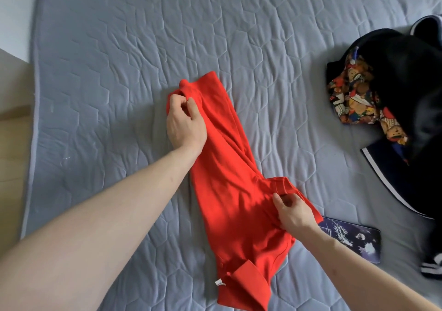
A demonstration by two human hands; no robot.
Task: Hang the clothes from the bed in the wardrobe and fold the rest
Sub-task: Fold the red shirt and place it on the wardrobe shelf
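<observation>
Red cotton polo shirt [229, 179] lies folded lengthwise on the grey quilted mattress [119, 59] as we work. Our left hand [185, 121] pinches its far end; our right hand [293, 211] pinches a sleeve cuff. Dark clothes pile [401, 90] and a dark patterned phone [356, 241] sit well to the right.

Red shirt [229, 186] flat on bed [119, 47]

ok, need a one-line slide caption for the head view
Left hand and right hand grip a red shirt lying on the grey bed, dark clothes piled at right.
</observation>
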